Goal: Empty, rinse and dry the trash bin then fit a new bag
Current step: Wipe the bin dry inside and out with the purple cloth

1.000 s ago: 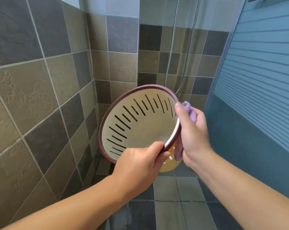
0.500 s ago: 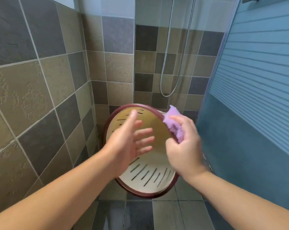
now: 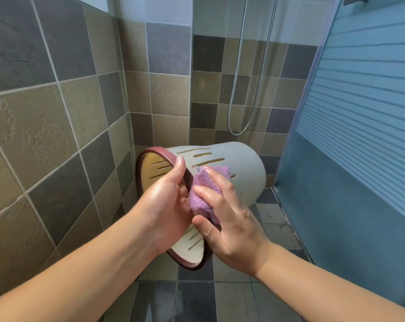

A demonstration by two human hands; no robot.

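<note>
drying the pale grey slotted plastic trash bin with maroon rim (image 3: 238,173), held sideways in the air: left hand (image 3: 166,205) pinches the rim; right hand (image 3: 231,226) presses the lilac fleece cloth (image 3: 204,194) on the wall beside that grip. wipe outward, rotating the bin.

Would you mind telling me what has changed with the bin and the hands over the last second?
The bin was turned from mouth-toward-camera onto its side, mouth facing left. The left hand let go midway and now grips the dark red rim again. The right hand moved the purple cloth from the rim onto the outer wall. The cloth stayed in the right hand throughout.
</note>
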